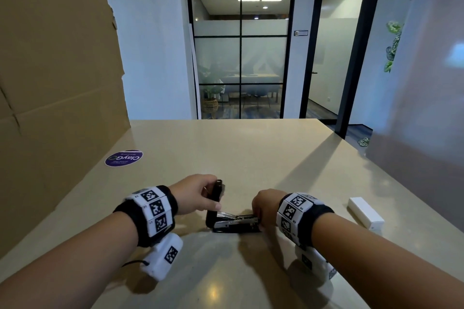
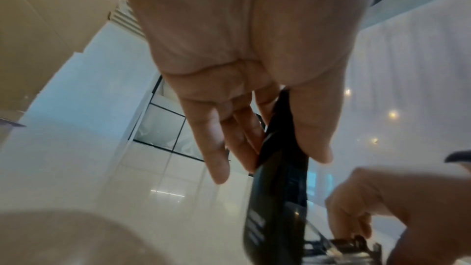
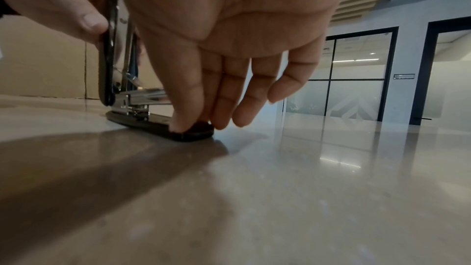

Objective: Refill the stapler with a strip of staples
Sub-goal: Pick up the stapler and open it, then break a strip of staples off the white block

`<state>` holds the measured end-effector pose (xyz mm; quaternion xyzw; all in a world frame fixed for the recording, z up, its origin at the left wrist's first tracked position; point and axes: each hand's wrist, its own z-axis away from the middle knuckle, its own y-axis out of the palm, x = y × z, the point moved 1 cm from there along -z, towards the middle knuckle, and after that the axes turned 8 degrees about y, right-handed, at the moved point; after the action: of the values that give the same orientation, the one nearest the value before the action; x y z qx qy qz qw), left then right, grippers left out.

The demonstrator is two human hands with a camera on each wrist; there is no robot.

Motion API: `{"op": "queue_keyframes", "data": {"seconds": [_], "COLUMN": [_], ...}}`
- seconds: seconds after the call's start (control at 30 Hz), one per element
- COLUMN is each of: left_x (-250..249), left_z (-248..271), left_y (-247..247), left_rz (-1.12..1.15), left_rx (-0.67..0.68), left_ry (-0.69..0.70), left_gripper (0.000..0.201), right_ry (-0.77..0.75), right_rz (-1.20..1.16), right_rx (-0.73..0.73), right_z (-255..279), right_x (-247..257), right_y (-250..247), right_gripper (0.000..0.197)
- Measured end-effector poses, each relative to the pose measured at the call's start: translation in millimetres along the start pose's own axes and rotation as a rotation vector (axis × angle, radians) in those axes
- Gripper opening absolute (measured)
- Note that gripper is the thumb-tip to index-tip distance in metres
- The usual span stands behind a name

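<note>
Holding the lid [image 1: 215, 195] upright, the left hand [image 1: 192, 194] pinches it; right hand's [image 1: 266, 204] fingertips [image 3: 178, 124] pin the stapler [image 1: 236, 223] to the table [image 1: 251, 158]. Keep both firm while loading.

Purple round sticker [image 1: 124, 158] beside cardboard sheet [image 1: 57, 70].

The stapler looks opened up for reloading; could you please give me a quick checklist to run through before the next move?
1. Stapler base flat on table: ok.
2. Top cover swung upright, clear of the channel: ok.
3. Left hand grip on cover: ok.
4. Right hand steadying the front end: ok.
5. Staple strip seated in channel: cannot tell.
6. White box within reach on the right: ok.
</note>
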<state>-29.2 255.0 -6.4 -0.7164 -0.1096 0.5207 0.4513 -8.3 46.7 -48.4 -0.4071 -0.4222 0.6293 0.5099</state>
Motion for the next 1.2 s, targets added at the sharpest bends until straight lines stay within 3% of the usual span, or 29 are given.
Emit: {"op": "queue_keyframes", "data": {"seconds": [0.3,0.5,0.63,0.87,1.0,1.1,1.2], "left_x": [28.6,39.2,42.9,39.4,31.9,25.5,19.6], "left_z": [24.0,33.5,32.2,25.3,16.2,6.3,-5.7], "left_y": [-28.6,-22.4,-14.2,-11.3,-7.7,-0.6,5.6], "left_rz": [-0.174,-0.322,-0.368,-0.463,-0.475,-0.446,-0.421], "left_rx": [-0.03,0.095,0.165,0.233,0.277,0.303,0.302], "left_ry": [-0.14,-0.259,-0.314,-0.329,-0.328,-0.298,-0.246], "left_gripper": [0.023,0.019,0.028,0.035,0.038,0.037,0.033], "right_ry": [-0.019,-0.018,-0.024,-0.041,-0.057,0.016,0.231], "right_rz": [0.021,0.014,0.026,0.018,-0.135,-0.237,-0.195], "right_rx": [-0.008,-0.016,-0.023,-0.002,-0.005,-0.08,-0.184], "right_z": [5.5,9.9,11.5,16.4,22.7,31.3,40.4], "right_x": [1.5,2.0,2.3,0.6,-17.0,-48.7,-96.8], "right_y": [-2.0,-3.0,-2.5,-4.5,-7.7,-13.5,-17.5], "right_gripper": [0.033,0.034,0.031,0.032,0.036,0.035,0.045]}}
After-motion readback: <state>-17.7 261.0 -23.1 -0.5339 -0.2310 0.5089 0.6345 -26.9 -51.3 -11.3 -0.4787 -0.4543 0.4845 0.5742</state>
